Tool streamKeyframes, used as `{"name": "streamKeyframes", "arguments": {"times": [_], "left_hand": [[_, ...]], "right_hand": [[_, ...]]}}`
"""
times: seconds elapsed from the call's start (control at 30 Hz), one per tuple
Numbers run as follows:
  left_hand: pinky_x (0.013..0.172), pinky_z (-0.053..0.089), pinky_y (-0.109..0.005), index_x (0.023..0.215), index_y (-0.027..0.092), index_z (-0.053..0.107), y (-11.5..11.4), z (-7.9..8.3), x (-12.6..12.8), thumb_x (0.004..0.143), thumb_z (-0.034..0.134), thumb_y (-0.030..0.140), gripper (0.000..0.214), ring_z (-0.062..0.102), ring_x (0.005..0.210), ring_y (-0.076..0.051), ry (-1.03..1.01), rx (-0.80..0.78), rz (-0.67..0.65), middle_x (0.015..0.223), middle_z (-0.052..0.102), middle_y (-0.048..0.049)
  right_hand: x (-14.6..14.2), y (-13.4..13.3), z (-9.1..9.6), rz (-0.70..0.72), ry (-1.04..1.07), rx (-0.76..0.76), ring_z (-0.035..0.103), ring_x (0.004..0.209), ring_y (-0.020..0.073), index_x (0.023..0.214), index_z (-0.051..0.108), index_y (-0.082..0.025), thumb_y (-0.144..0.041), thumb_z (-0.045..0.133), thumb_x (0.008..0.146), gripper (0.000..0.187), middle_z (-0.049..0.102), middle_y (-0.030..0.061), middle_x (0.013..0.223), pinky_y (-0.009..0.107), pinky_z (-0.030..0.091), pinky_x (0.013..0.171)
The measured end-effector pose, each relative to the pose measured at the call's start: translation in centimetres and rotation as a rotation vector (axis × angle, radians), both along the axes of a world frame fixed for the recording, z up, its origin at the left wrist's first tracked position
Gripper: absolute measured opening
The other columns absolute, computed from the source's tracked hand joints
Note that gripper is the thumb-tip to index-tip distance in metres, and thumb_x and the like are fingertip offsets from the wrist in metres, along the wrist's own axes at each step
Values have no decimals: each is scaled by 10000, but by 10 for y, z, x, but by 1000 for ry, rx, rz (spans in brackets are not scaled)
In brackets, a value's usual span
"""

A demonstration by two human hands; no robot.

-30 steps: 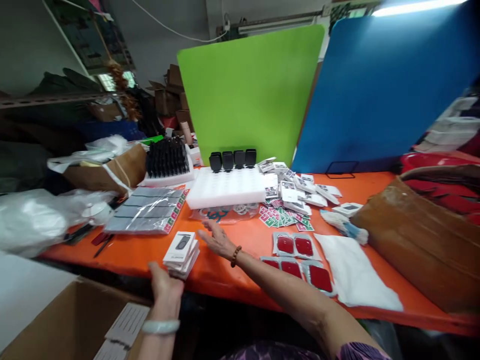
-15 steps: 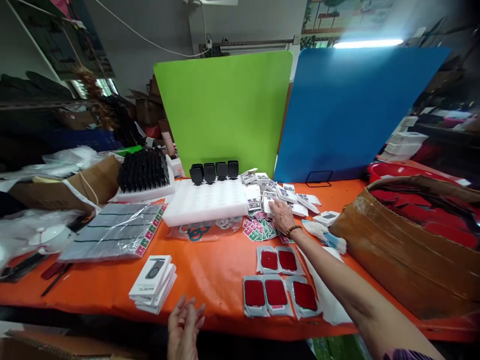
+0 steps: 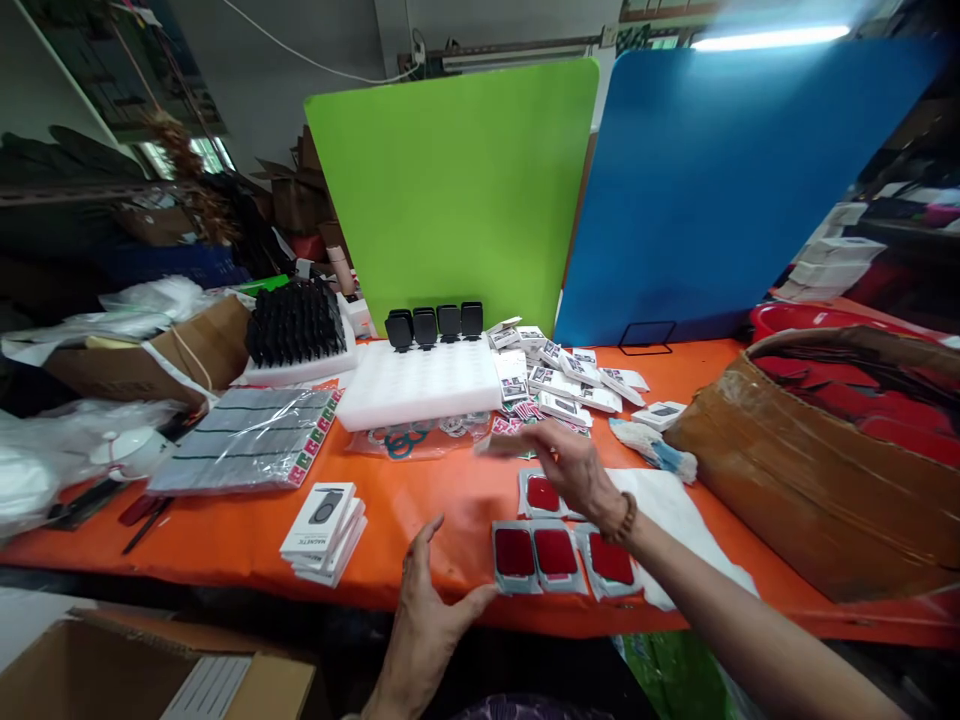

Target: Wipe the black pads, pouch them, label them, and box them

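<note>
"MAGNETIC" can be read on the top box of the small white stack (image 3: pixel 324 533), which sits on the orange worktop (image 3: pixel 409 495) at 10 o'clock from the left hand (image 3: pixel 435 617). That hand is open, thumb and fingers spread, its forearm cut off at the bottom edge. The right hand (image 3: pixel 576 466) extends from 4 o'clock, fingers toward 9 o'clock; blur makes it impossible to tell whether it grips anything. Beyond it, at 12 o'clock, the heap of white boxes (image 3: pixel 553 380) carries illegible print. Red pads (image 3: pixel 555 553) lie at 6 o'clock, 3 in front, the back row partly hidden.
</note>
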State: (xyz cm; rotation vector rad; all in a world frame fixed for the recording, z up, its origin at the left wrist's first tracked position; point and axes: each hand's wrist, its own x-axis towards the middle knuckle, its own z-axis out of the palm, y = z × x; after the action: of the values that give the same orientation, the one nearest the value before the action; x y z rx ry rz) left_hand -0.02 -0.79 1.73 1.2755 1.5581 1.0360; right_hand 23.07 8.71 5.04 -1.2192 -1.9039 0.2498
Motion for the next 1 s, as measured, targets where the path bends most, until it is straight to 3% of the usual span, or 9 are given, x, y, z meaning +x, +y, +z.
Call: {"name": "streamKeyframes", "arguments": {"times": [0.07,0.17,0.27,0.37,0.47,0.57,0.67,0.83,1.0], "left_hand": [[1071,320,-412,1303,221,501,1,8,-4,536,827,275,835,433,1278,-309,53,-14,-132,1362,515,-113],[878,436,-333,1128,199,638,-3,17,-8,624,763,236,520,587,968,-245,-51,-174,-461,1045,668,-50],[713,416,-259,957,150,703,-15,23,-8,704,689,215,262,540,732,-156,-211,-325,-736,815,640,-5],[648,373,-230,918,137,704,-29,20,-7,695,681,191,231,466,660,-111,-272,-393,-795,755,593,17],[595,357,-224,847,121,692,-38,4,-9,667,720,251,223,448,621,-106,-303,-445,-728,680,564,20],[626,400,-242,863,110,689,-42,-17,-15,645,765,372,349,536,682,-149,-414,-502,-621,733,611,-26],[729,452,-286,1058,153,667,-47,-30,-21,606,806,391,530,626,872,-236,-597,-566,-414,899,650,-67],[722,477,-308,1172,181,620,-54,-38,-23,640,794,436,615,654,854,-232,-693,-605,-191,921,653,-76],[659,470,-279,1172,146,613,-52,-45,-22,635,787,513,673,642,764,-193,-678,-625,-192,812,654,-63]], "right_hand": [[-23,-40,1,179,138,-143,606,773,167,932,623,-196,-173,460,918,165,672,52,861,268,449,707],[-42,-78,-7,343,383,-519,579,711,138,855,632,-184,-254,539,896,123,646,25,790,241,434,647],[-44,-91,-25,536,690,-1034,512,542,89,789,620,-153,-373,652,811,223,582,-12,657,208,397,527],[-35,-88,-44,668,808,-1344,464,447,55,787,609,-138,-415,732,720,310,550,-39,591,182,368,466],[-23,-74,-51,625,633,-1271,526,514,85,869,606,-146,-463,672,775,337,593,-15,657,213,420,529],[-14,-56,-49,399,172,-893,617,778,181,1029,596,-172,-376,652,807,307,662,64,914,311,472,719],[-17,-42,-46,278,-363,-598,553,1079,285,1153,562,-156,-206,702,752,428,614,148,1163,404,409,913],[-38,-29,-46,330,-790,-601,574,975,302,1106,575,-116,-274,757,703,470,618,157,1048,397,400,867],[-41,-7,-52,409,-704,-720,580,888,240,1063,579,-150,-296,843,561,586,586,98,1036,288,427,722]]}}
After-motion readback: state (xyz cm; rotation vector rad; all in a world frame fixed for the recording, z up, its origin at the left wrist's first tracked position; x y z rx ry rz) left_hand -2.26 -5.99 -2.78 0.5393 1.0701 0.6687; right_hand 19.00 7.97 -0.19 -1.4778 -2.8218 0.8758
